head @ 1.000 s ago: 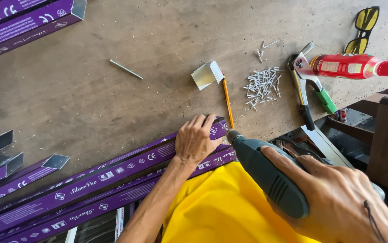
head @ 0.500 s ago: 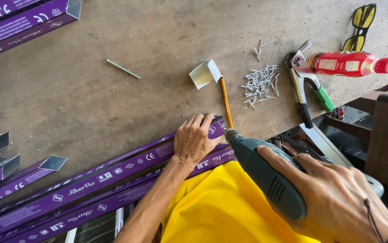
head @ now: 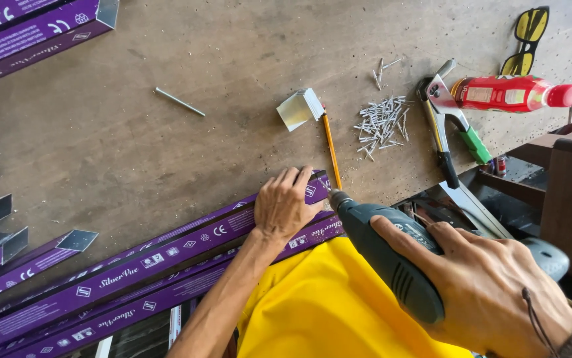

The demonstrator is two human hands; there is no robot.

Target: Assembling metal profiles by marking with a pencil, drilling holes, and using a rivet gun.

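Note:
My left hand (head: 288, 205) presses flat on the end of a long purple metal profile (head: 133, 270) that lies along the near edge of the wooden workbench (head: 166, 152). My right hand (head: 491, 285) grips a grey-green power drill (head: 385, 255). The drill's tip touches the profile's end, just right of my left fingers. A yellow pencil (head: 331, 150) lies just beyond the drill tip.
A small folded metal bracket (head: 299, 109) sits by the pencil's far end. Several rivets (head: 382, 122) are scattered to the right, next to a hand riveter (head: 446, 122), a red bottle (head: 508, 93) and yellow glasses (head: 526, 40). More purple profiles (head: 27, 33) lie at far left. A single long nail (head: 178, 101) lies apart.
The drill has moved forward a little and its tip now touches the profile's end. My left hand stays pressed on the profile.

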